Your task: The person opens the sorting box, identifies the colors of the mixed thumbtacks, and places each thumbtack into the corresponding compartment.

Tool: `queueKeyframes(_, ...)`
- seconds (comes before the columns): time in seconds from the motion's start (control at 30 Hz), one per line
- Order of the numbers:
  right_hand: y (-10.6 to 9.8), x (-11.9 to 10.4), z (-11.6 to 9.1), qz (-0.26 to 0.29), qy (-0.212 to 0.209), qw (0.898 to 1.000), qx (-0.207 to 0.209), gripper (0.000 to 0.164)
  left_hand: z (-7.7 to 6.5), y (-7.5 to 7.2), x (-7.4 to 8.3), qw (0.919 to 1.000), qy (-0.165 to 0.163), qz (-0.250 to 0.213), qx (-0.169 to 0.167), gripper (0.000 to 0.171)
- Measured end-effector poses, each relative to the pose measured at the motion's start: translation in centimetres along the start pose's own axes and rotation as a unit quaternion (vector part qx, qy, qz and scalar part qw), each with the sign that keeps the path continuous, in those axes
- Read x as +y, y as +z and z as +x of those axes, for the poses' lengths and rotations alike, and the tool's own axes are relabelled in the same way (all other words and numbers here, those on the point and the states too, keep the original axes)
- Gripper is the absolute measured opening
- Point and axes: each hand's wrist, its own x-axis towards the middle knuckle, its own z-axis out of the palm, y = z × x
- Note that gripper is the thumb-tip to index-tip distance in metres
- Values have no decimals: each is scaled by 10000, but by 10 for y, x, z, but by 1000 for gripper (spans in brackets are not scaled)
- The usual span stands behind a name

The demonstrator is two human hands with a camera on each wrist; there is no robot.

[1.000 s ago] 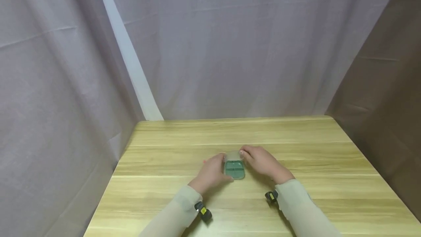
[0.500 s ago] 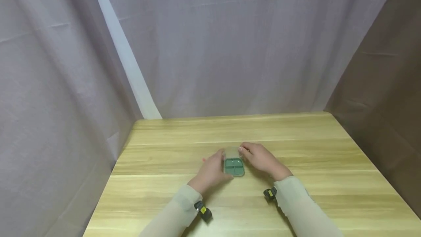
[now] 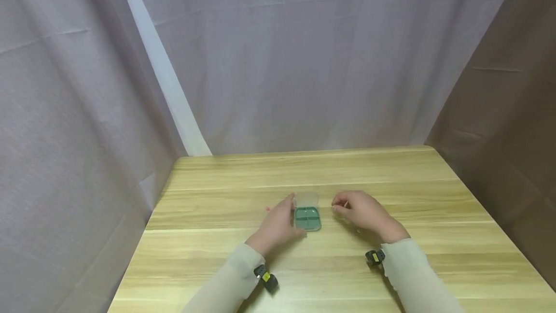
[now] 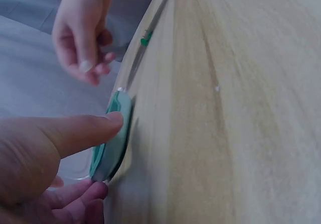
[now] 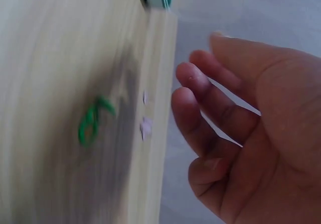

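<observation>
A small green pill box with a four-part tray lies on the table, its clear lid raised at the far side. My left hand holds the box from the left; in the left wrist view, its thumb lies against the near side and other fingers touch the box's end. To the right of the box, my right hand hovers with loosely bent fingers. In the right wrist view, nothing shows between those fingers, which are apart from the box.
A small green looped piece and pale scraps lie on the wooden table below my right hand. A tiny red thing is left of my left hand. Grey curtains stand behind the table.
My right hand has left the clear lid and moved to the right. The lid stays raised, and my left hand keeps its hold on the pill box.
</observation>
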Motion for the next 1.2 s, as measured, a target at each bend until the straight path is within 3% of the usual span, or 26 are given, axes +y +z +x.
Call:
queueKeyframes(0.17,-13,6,-17,-167,39,9997,-170,4,-10,-11,-4,9997,2,-230,44,120)
queueKeyframes(0.27,-18,9,-25,-183,121,9992,-345,5,-18,-21,-11,9998,-44,-136,98,110)
queueKeyframes(0.53,-16,14,-32,-401,291,9972,-565,6,-38,-58,-34,9960,548,607,367,45)
queueKeyframes(0.63,-13,16,-32,-566,313,9963,-568,14,-43,-65,-41,9953,555,672,412,34)
queueKeyframes(0.97,-6,21,-33,-783,123,9953,-553,19,-50,-65,-62,9981,-174,424,403,24)
queueKeyframes(1.2,-4,22,-37,-803,52,9956,-484,21,-51,-60,-68,9981,-274,398,380,25)
